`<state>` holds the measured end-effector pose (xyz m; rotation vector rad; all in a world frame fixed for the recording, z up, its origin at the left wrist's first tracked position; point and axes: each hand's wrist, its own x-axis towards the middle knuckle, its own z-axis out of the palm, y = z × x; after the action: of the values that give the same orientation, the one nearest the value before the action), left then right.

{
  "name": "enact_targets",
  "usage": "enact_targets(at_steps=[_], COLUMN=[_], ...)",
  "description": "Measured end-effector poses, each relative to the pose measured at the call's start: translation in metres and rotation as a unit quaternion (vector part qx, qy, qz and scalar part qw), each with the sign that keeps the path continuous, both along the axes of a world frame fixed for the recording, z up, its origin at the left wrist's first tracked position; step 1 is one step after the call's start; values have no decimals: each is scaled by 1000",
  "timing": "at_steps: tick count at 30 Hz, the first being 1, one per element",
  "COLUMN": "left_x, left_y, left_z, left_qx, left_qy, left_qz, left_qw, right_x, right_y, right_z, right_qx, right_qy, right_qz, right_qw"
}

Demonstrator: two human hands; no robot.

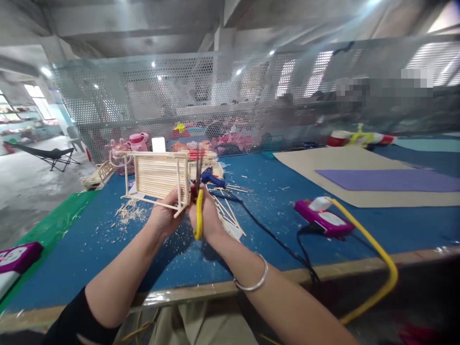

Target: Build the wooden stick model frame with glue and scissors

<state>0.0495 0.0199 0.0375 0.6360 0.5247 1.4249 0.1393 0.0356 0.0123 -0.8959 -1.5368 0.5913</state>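
My left hand [166, 218] is closed on the lower edge of a small model frame [158, 175] built from thin wooden sticks, tilted up above the table. Close beside it, my right hand [206, 215] grips a pair of scissors [199, 215] with a yellow handle and dark blades pointing up. The blades stand just right of the frame; whether they touch it I cannot tell. Behind my right hand lies a blue glue gun [213, 178] with a black cord. Loose wooden sticks [228, 211] lie to the right, and a heap of wood scraps [131, 211] lies left.
A purple power strip [325, 220] with a white plug and yellow cable sits on the right. Beige [345, 167] and purple sheets [388, 180] cover the back right. A pink jug [138, 141] and a perforated screen [168, 96] stand behind. Another purple power strip [21, 256] is at far left.
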Motion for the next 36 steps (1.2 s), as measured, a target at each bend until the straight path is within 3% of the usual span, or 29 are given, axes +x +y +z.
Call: enact_targets(at_steps=[4, 9, 12, 15, 17, 20, 23, 26, 32, 34, 36], left_x=[-6, -8, -7, -12, -20, -36, -53, -63, -67, -66, -64], left_y=[5, 7, 8, 12, 16, 22, 28, 32, 30, 27, 23], left_z=[4, 4, 2, 1, 1, 1, 0, -5, -16, -17, -18], left_qx=[-48, -55, -68, -86, -88, -80, -87, -104, -133, -118, -108], left_qy=[-47, -35, -7, 5, 14, 35, 52, 62, 60, 64, 68], left_qz=[3, -19, -12, 24, 41, 60, 83, 96, 94, 85, 80], left_qw=[998, 998, 998, 996, 995, 994, 991, 988, 985, 987, 989], right_x=[7, 11, 17, 37, 59, 95, 125, 140, 128, 112, 95], right_y=[8, 6, 4, 6, 6, 2, 1, 12, 31, 22, 9], right_z=[3, 8, 13, 28, 43, 58, 56, 43, 40, 43, 41], right_qx=[-110, -183, -161, -99, -127, -164, -195, -217, -238, -177, -84], right_qy=[118, 132, 64, -106, -254, -451, -582, -635, -697, -700, -683], right_qz=[14, 40, 20, -66, -120, -158, -137, -123, -111, -137, -94], right_qw=[987, 973, 985, 987, 951, 863, 778, 731, 667, 679, 720])
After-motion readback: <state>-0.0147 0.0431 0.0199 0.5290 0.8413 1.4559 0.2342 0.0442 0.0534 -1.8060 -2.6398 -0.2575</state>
